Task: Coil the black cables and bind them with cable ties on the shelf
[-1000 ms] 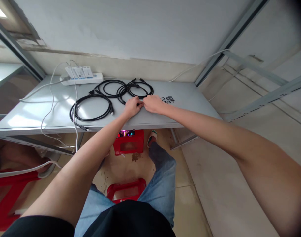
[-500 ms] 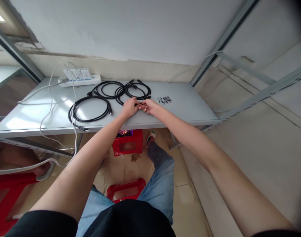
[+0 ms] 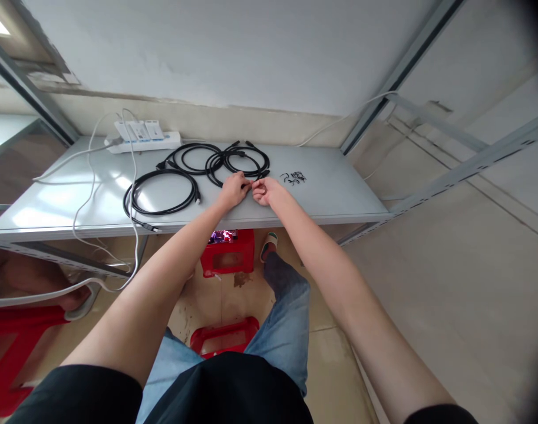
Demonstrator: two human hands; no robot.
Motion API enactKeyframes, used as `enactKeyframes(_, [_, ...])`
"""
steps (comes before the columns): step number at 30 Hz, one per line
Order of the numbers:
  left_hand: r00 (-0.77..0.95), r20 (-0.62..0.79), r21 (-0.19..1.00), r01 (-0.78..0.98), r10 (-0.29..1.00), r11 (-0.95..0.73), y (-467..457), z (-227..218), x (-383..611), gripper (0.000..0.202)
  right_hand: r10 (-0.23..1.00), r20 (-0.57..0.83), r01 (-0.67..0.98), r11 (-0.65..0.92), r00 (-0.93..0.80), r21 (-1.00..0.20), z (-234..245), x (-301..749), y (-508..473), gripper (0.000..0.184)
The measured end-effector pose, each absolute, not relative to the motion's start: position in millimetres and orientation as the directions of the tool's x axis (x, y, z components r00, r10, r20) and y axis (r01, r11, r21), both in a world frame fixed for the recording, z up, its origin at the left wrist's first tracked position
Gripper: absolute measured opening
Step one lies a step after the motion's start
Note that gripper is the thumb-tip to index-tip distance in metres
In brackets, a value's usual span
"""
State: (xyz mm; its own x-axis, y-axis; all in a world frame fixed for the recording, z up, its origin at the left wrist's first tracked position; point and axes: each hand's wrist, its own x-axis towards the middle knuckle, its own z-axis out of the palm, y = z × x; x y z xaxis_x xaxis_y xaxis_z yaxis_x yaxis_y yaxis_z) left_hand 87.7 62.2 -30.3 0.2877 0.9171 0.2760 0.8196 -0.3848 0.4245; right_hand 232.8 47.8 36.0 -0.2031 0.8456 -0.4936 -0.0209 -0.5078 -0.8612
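My left hand (image 3: 234,189) is closed in a pinch at the front edge of a coiled black cable (image 3: 214,176) on the grey shelf. Close beside it, my right hand (image 3: 266,191) is also closed, palm partly turned up, with curled fingers. A thin black tie spans the small gap between my fingertips; most of it is hidden. Short, curly black ties (image 3: 297,176) lie loose to the right of my right hand. To the left, another coiled black cable (image 3: 162,212) rests near the front edge, its plug ends showing. More black coils (image 3: 193,146) overlap behind my hands.
A white power strip (image 3: 175,140) with plugged-in adapters stands at the back left. White cords (image 3: 135,235) hang over the front edge of the grey shelf (image 3: 339,194). Beneath are a red stool (image 3: 228,268) bearing a lit screen (image 3: 223,236), and another person's leg (image 3: 39,277).
My right hand has shifted slightly right, and its fingers are more curled. My left hand has barely moved. The coils lie as before.
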Motion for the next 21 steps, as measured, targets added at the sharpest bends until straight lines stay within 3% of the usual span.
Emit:
enactKeyframes(5, [0.289, 0.279, 0.432, 0.814, 0.916, -0.389, 59.4, -29.5, 87.6, 0.040, 0.766, -0.620, -0.320, -0.638, -0.170, -0.700, 43.2, 226.1, 44.9, 0.036])
enactKeyframes(11, [0.298, 0.280, 0.445, 0.802, 0.913, -0.399, 57.6, -28.8, 85.9, 0.040, 0.787, -0.598, -0.512, -0.579, -0.150, -0.634, 45.9, 221.0, 38.1, 0.039])
enactKeyframes(17, [0.313, 0.279, 0.395, 0.824, 0.908, -0.406, 58.5, -30.1, 86.4, 0.043, 0.802, -0.570, -0.490, -0.574, -0.178, -0.656, 41.3, 216.4, 37.1, 0.039])
enactKeyframes(21, [0.346, 0.285, 0.357, 0.827, 0.894, -0.434, 56.4, -29.0, 87.0, 0.036, 0.792, -0.600, -0.217, -0.609, -0.113, -0.763, 34.7, 219.0, 28.8, 0.042])
